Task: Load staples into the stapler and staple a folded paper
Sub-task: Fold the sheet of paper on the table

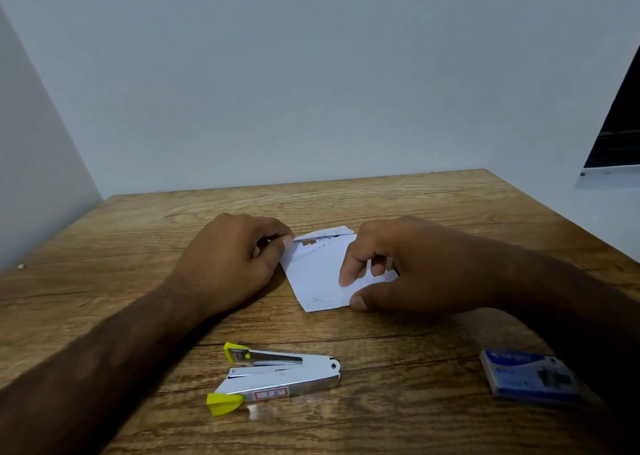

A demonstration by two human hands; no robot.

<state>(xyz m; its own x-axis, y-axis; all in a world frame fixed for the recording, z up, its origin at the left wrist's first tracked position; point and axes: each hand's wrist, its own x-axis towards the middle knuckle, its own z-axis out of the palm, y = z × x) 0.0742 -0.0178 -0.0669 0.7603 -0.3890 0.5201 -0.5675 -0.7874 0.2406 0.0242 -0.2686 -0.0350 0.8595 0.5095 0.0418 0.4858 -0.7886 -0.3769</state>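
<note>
Hands at work on a folded paper (317, 269) on a wooden table (138, 243): your left hand (235, 264) pinches the sheet's far-left corner between thumb and forefinger, while your right hand (412, 264) bears down on its right side with bent fingertips, the thumb set at the near edge. Whether that thumb has slipped beneath the paper or only rests beside it cannot be told. The sheet lies flat, its far edge ragged where one layer overlaps another. Nearer to you than the paper, and well apart from it, the stapler (277, 376) lies on its side with its two arms sprung apart, yellow caps at the tips; no strip of staples can be made out in it. To the near right of the paper sits the blue box of staples (530, 378), blurred and partly behind your right forearm. By these signs the fold is the step in hand and the loading looks not yet done. Risks from here: ease either hand too soon and the crease may spring open; draw the right forearm back toward you and it could sweep the box aside; staple before loading and the stapler will bite on nothing
</note>
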